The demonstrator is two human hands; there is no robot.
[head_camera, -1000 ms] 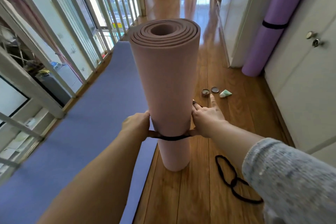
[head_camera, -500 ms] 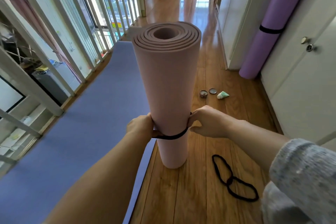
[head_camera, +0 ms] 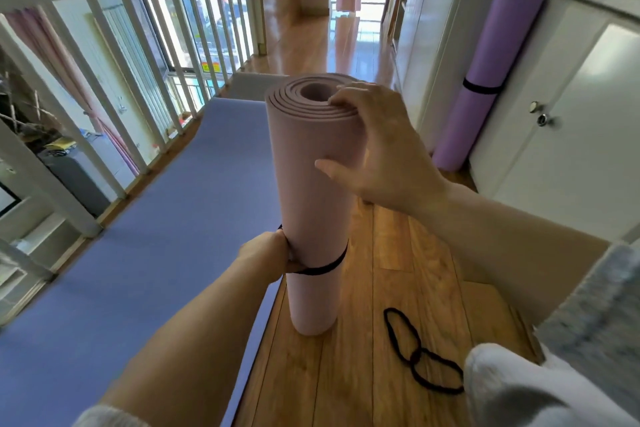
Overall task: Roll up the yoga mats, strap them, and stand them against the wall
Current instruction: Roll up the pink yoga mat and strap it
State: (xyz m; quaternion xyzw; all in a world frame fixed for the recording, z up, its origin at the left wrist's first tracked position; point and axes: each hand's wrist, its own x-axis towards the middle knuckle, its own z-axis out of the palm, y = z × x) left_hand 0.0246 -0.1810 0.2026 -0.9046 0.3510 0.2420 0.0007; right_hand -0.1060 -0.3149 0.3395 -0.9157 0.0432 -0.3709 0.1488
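A rolled pink yoga mat (head_camera: 311, 191) stands upright on the wooden floor in the middle of the view. A black strap (head_camera: 325, 265) circles its lower part. My left hand (head_camera: 268, 255) grips the mat and the strap at the left side. My right hand (head_camera: 377, 146) holds the top of the roll, fingers curled over the rim and thumb across the front. A blue mat (head_camera: 156, 243) lies flat on the floor to the left. A purple rolled mat (head_camera: 485, 80) with a black strap leans against the white wall at the right.
A loose black strap (head_camera: 420, 354) lies on the floor right of the pink roll. A white railing (head_camera: 114, 87) runs along the left over a drop. White cabinet doors (head_camera: 571, 149) line the right. The wooden hallway (head_camera: 325, 45) stretches ahead.
My right hand has left the strap and risen to the top of the pink roll. The left hand stays at the strap. The camera has moved up and back.
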